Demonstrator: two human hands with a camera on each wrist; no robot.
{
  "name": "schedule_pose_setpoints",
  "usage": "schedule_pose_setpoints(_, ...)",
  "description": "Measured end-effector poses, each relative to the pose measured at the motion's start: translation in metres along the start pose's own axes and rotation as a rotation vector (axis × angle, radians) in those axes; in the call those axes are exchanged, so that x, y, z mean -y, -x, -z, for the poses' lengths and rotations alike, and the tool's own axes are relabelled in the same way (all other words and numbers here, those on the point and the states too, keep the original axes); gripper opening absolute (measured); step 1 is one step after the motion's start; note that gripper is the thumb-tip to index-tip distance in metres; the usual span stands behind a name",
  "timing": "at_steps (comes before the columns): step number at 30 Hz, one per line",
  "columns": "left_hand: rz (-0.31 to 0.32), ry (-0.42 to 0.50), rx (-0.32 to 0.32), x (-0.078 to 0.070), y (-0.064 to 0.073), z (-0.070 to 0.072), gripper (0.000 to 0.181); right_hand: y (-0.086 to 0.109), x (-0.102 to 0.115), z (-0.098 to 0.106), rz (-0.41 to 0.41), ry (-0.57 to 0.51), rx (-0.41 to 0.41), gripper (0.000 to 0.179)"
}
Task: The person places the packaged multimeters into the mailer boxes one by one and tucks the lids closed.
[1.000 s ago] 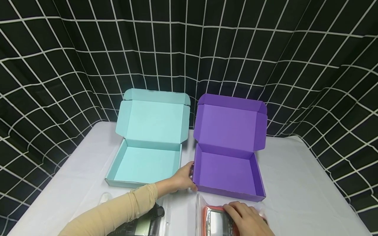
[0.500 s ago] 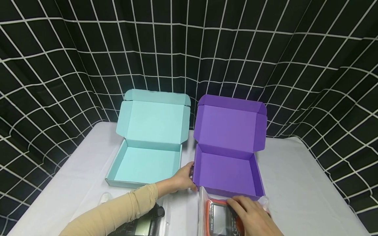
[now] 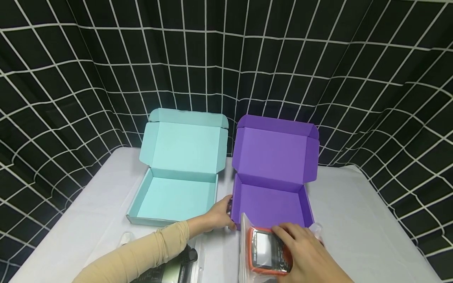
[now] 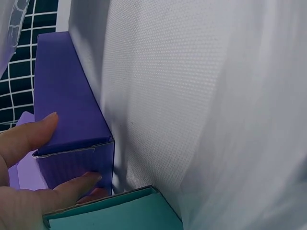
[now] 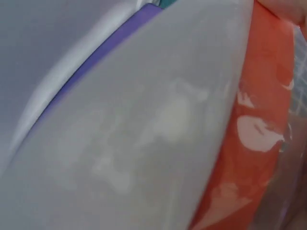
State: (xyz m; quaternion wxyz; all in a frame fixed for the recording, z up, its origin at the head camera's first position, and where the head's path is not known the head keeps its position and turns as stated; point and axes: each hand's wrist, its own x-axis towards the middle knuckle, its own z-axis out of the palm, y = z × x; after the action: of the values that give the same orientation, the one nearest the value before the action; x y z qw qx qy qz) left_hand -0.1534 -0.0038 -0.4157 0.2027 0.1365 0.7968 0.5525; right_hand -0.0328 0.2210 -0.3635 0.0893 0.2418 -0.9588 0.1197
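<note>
My right hand (image 3: 302, 249) grips an orange-and-black multimeter (image 3: 265, 251) in a clear plastic bag. The bag's far edge is tilted up over the front wall of the open purple box (image 3: 270, 204). Close up in the right wrist view, the multimeter's orange side (image 5: 249, 129) shows through the plastic, with part of a hand at the upper right. At the purple box's front left corner, my left hand (image 3: 217, 214) holds the cardboard. The left wrist view has the thumb (image 4: 33, 136) on one wall and a finger (image 4: 76, 187) on the adjoining wall.
An open turquoise box (image 3: 177, 200) stands left of the purple one, close to my left hand. Under my left forearm lies a second bagged device, dark with a pale screen (image 3: 171, 271), partly hidden. A black gridded curtain (image 3: 205, 51) surrounds the white-covered table (image 3: 354, 228).
My right hand has lifted the bagged multimeter and brought it forward, so it now covers part of the purple box's front wall. My left hand has stayed at the box's corner.
</note>
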Motion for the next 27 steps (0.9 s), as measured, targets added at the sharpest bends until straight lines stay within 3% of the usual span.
schedule_pose_setpoints(5, -0.001, 0.004, -0.003, 0.001, 0.0, 0.0, 0.1, -0.006, -0.004, -0.001, -0.002, 0.005, -0.011, 0.094)
schedule_pose_setpoints(13, -0.015, 0.001, -0.009, 0.002, -0.001, -0.001, 0.101, -0.018, -0.018, -0.008, 0.214, 0.143, -0.257, 0.095)
schedule_pose_setpoints(27, 0.005, -0.012, -0.024, 0.001, 0.0, -0.001, 0.1, -0.039, -0.035, -0.006, 0.27, 0.213, -0.269, 0.095)
